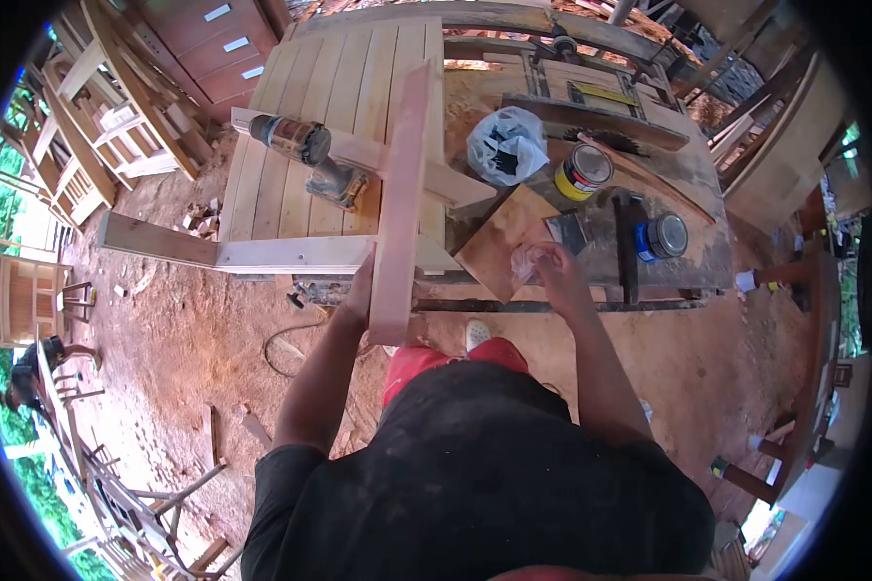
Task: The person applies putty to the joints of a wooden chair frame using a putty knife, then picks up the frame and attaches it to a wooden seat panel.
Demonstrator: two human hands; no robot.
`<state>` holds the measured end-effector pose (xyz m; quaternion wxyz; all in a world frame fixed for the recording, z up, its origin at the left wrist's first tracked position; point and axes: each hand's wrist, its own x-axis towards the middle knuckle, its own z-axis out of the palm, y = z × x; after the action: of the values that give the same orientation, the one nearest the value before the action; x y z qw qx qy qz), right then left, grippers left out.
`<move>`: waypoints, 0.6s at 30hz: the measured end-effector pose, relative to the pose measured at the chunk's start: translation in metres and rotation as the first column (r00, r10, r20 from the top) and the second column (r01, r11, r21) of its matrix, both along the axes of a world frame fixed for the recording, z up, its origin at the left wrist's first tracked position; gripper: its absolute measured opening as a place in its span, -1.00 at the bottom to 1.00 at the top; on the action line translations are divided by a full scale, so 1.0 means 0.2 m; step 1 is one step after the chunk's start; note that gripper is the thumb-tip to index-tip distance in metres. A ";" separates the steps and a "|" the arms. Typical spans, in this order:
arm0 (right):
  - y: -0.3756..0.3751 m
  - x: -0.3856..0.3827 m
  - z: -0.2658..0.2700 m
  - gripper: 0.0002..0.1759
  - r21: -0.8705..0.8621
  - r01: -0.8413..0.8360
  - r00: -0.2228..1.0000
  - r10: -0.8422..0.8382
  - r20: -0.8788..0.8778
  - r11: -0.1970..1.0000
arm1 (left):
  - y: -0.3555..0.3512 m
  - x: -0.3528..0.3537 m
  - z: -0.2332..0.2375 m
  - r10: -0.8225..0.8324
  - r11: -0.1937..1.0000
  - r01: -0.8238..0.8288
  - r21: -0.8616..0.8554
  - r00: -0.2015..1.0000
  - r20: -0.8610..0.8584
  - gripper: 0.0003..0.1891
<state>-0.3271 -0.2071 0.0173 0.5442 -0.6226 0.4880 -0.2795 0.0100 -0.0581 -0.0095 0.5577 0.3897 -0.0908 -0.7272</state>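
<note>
A long flat wooden plank (403,203) stands out toward me over the bench edge. My left hand (360,288) grips its left side near the close end, with the fingers partly hidden behind it. My right hand (559,276) is closed on a crumpled, pale, thin piece of plastic or cloth (524,262). Beneath that lies a thin square wooden board (499,242), beside a small dark flat piece (569,232). To the plank's left, a cordless drill (334,179) rests on the slatted wooden panel (305,77).
On the workbench (601,252) are a white plastic bag (507,145), a yellow-banded can (584,172), a blue-labelled can (662,237) and a circular saw blade (606,142). A wooden beam (160,240) juts out left. Another person (34,378) is at far left.
</note>
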 end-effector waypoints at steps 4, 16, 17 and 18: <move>-0.11 -0.13 -0.03 -0.70 0.040 0.003 1.000 -0.002 -0.029 0.999 | -0.01 -0.07 0.08 0.060 0.998 -0.060 0.014 0.997 0.048 -0.27; -0.17 -0.11 0.01 -0.67 -0.025 0.055 0.997 -0.053 0.059 0.998 | 0.28 -0.13 0.37 -0.006 0.995 0.004 0.100 1.000 0.019 -0.18; -0.16 -0.08 0.01 -0.67 -0.033 0.086 0.994 -0.083 0.072 0.996 | 0.32 -0.13 0.41 -0.017 0.997 0.014 0.080 0.999 0.037 -0.17; -0.15 -0.05 0.03 -0.66 -0.022 0.084 0.994 -0.082 0.069 0.996 | 0.36 -0.11 0.43 -0.063 0.996 0.057 0.072 0.994 0.089 -0.16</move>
<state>-0.3365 -0.2363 0.0224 0.5406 -0.5987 0.4910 -0.3291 -0.0118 0.0134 0.0763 0.5170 0.4388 -0.1025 -0.7278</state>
